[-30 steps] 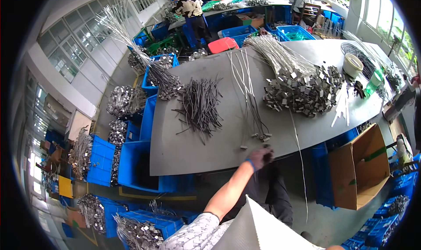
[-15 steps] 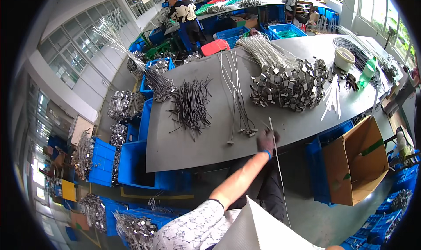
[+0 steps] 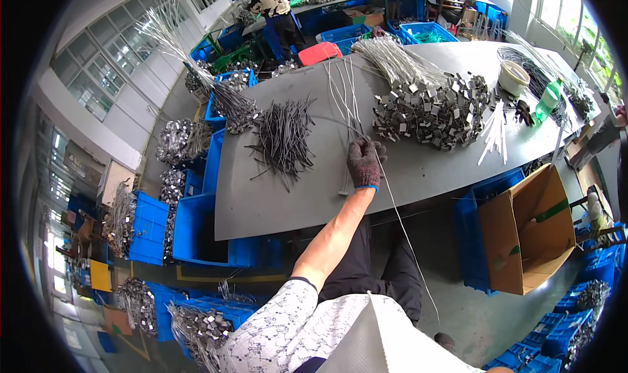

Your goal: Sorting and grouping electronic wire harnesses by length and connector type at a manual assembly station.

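Observation:
My left hand, in a dark knitted glove with a blue cuff, is over the grey table with its fingers closed. A long thin wire cable runs from its fingertips down past the table edge. Beneath and beyond the hand lie several loose cables; the glove hides most of their metal block ends, and one small block shows beside the wrist. Low in the view, a dark rounded shape near the cable's lower end may be my right hand; its fingers cannot be made out.
Left on the table lies a pile of short dark wires; to the right is a heap of metal-blocked cables. White strips, a pale tub and a green bottle stand beyond. A cardboard box and blue crates flank the table.
My left hand has moved left and farther over the table, onto the loose cables, drawing the long cable's upper end along. A dark rounded shape has appeared low in the view.

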Demonstrator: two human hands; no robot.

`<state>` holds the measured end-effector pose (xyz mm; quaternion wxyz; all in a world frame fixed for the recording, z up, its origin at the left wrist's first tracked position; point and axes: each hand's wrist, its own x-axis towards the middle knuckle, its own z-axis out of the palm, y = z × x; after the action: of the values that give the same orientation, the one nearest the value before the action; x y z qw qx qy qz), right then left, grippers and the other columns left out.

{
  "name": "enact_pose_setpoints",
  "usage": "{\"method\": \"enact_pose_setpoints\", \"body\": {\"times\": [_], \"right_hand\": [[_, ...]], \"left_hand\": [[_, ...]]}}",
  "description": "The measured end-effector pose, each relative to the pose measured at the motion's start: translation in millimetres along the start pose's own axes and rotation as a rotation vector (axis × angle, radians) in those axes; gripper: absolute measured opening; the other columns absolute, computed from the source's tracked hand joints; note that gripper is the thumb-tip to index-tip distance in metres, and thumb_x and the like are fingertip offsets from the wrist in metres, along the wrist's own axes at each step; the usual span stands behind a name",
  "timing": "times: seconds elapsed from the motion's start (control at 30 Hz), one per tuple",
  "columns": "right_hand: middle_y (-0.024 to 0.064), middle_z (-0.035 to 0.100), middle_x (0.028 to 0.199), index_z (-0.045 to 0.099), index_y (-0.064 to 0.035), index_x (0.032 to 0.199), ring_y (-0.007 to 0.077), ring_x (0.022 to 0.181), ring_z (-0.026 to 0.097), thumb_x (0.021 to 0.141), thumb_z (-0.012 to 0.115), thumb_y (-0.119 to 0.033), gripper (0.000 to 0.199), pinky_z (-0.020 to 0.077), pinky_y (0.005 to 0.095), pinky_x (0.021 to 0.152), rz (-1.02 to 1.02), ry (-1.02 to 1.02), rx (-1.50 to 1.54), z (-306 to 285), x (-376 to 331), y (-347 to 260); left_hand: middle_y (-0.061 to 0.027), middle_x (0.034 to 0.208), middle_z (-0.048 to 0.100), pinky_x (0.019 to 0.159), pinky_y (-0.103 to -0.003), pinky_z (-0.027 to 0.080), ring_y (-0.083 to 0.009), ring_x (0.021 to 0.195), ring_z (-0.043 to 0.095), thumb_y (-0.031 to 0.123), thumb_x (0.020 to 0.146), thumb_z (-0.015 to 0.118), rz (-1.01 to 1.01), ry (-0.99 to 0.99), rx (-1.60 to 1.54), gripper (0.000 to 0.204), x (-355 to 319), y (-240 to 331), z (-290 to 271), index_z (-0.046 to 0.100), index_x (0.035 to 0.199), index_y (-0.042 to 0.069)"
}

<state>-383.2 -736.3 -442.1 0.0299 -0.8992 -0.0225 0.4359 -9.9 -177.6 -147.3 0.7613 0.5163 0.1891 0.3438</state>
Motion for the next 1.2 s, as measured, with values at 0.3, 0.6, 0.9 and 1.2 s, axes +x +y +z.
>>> {"method": "enact_pose_setpoints", "body": {"times": [0.3, 0.6, 0.9, 1.2], "right_hand": [[0.0175, 0.068, 0.118, 0.069, -0.0129, 0.116, 0.0350, 0.113, 0.064, 0.084, 0.059, -0.013, 0.033, 0.0509, 0.0443, 0.096, 0.027, -0.064, -0.056, -7, -10, -6], [0.0189, 0.068, 0.115, 0.068, -0.0097, 0.116, 0.0378, 0.111, 0.064, 0.087, 0.056, -0.011, 0.032, 0.0517, 0.0465, 0.092, 0.006, 0.090, 0.034, -24, -29, -18], [0.0223, 0.068, 0.113, 0.071, -0.0101, 0.113, 0.0377, 0.107, 0.065, 0.092, 0.053, -0.018, 0.028, 0.0522, 0.0458, 0.090, -0.176, 0.136, -0.022, -60, -24, -19], [0.0234, 0.068, 0.099, 0.063, 0.0030, 0.114, 0.0289, 0.098, 0.069, 0.100, 0.054, -0.027, 0.034, 0.0530, 0.0360, 0.077, -0.933, 1.279, 0.396, -316, 73, -350]], "left_hand": [[-0.0122, 0.085, 0.069, 0.059, -0.031, 0.060, -0.0193, 0.068, 0.070, 0.005, 0.095, 0.060, 0.060, -0.088, 0.054, 0.011, 14, 7, -31, 0.058, 0.104, -0.001], [-0.0103, 0.094, 0.071, 0.074, -0.038, 0.061, -0.0211, 0.085, 0.071, 0.014, 0.095, 0.066, -0.536, -0.306, -0.188, 0.018, 13, 5, -83, 0.061, 0.108, 0.004], [-0.0029, 0.088, 0.071, 0.071, -0.027, 0.054, -0.0103, 0.079, 0.066, 0.024, 0.092, 0.072, -0.483, -0.391, 0.211, 0.020, -16, -44, -95, 0.071, 0.096, 0.004], [-0.0047, 0.083, 0.073, 0.071, -0.029, 0.052, -0.0099, 0.077, 0.064, 0.024, 0.092, 0.070, -0.273, -0.573, 0.512, 0.026, -89, -62, -51, 0.074, 0.095, -0.001]]}}
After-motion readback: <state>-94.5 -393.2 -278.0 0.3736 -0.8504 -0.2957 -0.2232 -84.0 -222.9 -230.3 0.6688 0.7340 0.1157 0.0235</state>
